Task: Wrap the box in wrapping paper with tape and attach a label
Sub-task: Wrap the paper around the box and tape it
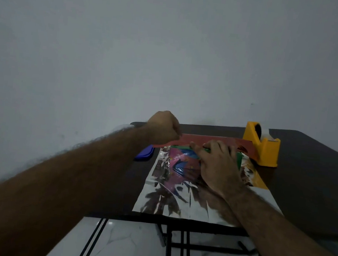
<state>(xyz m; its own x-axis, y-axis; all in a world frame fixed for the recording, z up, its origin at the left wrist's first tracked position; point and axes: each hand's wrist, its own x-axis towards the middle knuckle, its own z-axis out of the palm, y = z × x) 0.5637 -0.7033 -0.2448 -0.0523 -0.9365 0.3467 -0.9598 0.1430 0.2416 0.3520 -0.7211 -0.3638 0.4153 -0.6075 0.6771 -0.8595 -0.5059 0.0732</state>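
Our left hand point(164, 128) grips the wrapping paper's point(177, 201) far edge; our right hand point(218, 166) presses the box point(183, 160) flat-fingered. Pulling unevenly could tear the foil.

Dark table point(308, 184) with black metal frame point(168, 251) beneath. Blue flat object point(145, 153) near the table's far left edge, partly hidden. Plain grey wall point(172, 44) behind. Pale marbled floor point(126, 246) below.
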